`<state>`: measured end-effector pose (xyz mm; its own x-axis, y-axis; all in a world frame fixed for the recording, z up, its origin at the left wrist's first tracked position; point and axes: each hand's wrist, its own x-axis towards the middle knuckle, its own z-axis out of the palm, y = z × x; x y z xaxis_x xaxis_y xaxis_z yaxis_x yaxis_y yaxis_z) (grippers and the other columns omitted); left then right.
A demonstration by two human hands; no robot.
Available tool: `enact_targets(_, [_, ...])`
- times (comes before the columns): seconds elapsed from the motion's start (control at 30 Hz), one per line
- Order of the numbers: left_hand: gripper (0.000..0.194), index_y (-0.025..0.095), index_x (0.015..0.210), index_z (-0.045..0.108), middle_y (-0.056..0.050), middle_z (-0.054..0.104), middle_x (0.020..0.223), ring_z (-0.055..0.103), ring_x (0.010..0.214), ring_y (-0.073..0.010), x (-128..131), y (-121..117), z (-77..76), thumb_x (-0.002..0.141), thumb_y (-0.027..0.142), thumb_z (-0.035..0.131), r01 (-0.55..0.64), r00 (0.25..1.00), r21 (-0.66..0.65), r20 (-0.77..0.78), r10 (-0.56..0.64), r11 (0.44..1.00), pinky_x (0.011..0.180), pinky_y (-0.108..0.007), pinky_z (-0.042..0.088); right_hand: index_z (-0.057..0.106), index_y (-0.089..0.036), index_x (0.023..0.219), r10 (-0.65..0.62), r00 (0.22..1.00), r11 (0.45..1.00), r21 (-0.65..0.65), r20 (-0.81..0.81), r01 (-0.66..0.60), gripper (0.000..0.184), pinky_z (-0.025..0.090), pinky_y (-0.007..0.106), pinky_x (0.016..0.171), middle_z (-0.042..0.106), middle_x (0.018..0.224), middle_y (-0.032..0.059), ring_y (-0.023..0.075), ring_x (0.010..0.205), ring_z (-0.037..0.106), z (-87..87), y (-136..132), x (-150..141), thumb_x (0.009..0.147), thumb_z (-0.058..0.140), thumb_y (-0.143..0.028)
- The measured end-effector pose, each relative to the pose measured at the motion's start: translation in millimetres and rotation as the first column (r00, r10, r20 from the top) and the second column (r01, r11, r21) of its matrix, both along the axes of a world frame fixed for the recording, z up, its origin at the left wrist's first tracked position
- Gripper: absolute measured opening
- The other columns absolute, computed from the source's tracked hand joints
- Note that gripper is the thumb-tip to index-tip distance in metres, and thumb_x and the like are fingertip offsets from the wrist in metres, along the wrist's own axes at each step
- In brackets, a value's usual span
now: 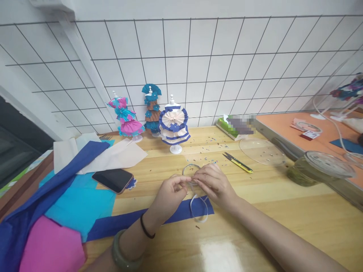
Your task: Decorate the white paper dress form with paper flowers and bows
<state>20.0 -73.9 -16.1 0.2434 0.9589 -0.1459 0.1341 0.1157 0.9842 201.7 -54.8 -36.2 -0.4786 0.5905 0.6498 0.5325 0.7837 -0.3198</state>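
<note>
My left hand and my right hand meet fingertip to fingertip above the table, both closed in a pinch. At their fingertips is a thin ring that looks like a roll of narrow tape, partly hidden behind the fingers. From it a pale narrow strip curls down in a loop. Exactly which part each hand pinches is hard to make out. Beneath lies a long band of dark blue crepe paper, crossed by my left wrist.
Three paper-dressed mini mannequins stand near the wall. Yellow-handled thread snips, a clear disc and a clear round container are to the right. At left are a phone and coloured paper sheets. Paper scraps dot the wooden table.
</note>
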Motion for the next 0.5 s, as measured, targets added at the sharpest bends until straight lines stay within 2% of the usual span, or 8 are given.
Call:
enact_targets(0.1, [0.027, 0.016, 0.089, 0.067, -0.005, 0.058, 0.087, 0.051, 0.073, -0.0143, 1.5, -0.5, -0.2, 0.066, 0.01, 0.052, -0.005, 0.998, 0.119, -0.068, 0.013, 0.993, 0.067, -0.026, 0.041, 0.06, -0.021, 0.098, -0.002, 1.0, 1.0, 0.002, 0.016, 0.002, 0.017, 0.039, 0.036, 0.072, 0.066, 0.088, 0.0058, 0.0181, 0.082, 0.055, 0.0, -1.0, -0.8, 0.084, 0.051, -0.017])
enact_targets(0.17, [0.027, 0.016, 0.088, 0.067, -0.006, 0.059, 0.09, 0.052, 0.077, -0.015, 1.9, -1.0, 0.2, 0.067, 0.011, 0.051, 0.007, 0.998, 0.145, -0.067, 0.003, 0.989, 0.069, -0.026, 0.042, 0.06, -0.02, 0.099, -0.001, 1.0, 1.0, 0.008, 0.026, 0.001, 0.018, 0.039, 0.035, 0.071, 0.065, 0.088, 0.0064, 0.0181, 0.081, 0.055, 1.3, -1.9, -1.9, 0.084, 0.05, -0.016])
enact_targets(0.37, [0.028, 0.014, 0.095, 0.064, -0.004, 0.058, 0.082, 0.052, 0.07, -0.0124, 1.4, -2.3, -0.1, 0.07, 0.015, 0.052, 0.045, 0.998, 0.029, 0.04, -0.046, 0.999, 0.062, -0.023, 0.04, 0.059, -0.018, 0.103, 0.015, 0.998, 0.999, 0.039, 0.055, -0.018, 0.022, 0.039, 0.036, 0.07, 0.065, 0.09, 0.0078, 0.019, 0.082, 0.055, 5.2, -4.0, -3.1, 0.083, 0.05, -0.013])
enact_targets(0.43, [0.026, 0.014, 0.093, 0.065, -0.003, 0.057, 0.079, 0.05, 0.069, -0.0117, 1.5, -2.7, 0.4, 0.069, 0.015, 0.053, 0.044, 0.997, 0.017, 0.062, -0.045, 0.999, 0.061, -0.022, 0.039, 0.061, -0.018, 0.099, 0.015, 1.0, 1.0, 0.005, 0.023, -0.015, 0.019, 0.039, 0.036, 0.071, 0.066, 0.088, 0.0075, 0.0191, 0.081, 0.055, 4.7, -3.7, -3.3, 0.083, 0.052, -0.015])
enact_targets(0.5, [0.026, 0.014, 0.092, 0.065, -0.002, 0.055, 0.077, 0.048, 0.065, -0.0103, 1.9, -2.8, 1.5, 0.069, 0.015, 0.054, 0.054, 0.996, 0.021, 0.065, -0.055, 0.998, 0.06, -0.022, 0.038, 0.063, -0.019, 0.093, 0.014, 0.997, 0.997, -0.076, -0.078, -0.02, 0.014, 0.041, 0.035, 0.071, 0.066, 0.085, 0.0067, 0.0184, 0.079, 0.056, 4.1, -3.2, -4.7, 0.083, 0.054, -0.017])
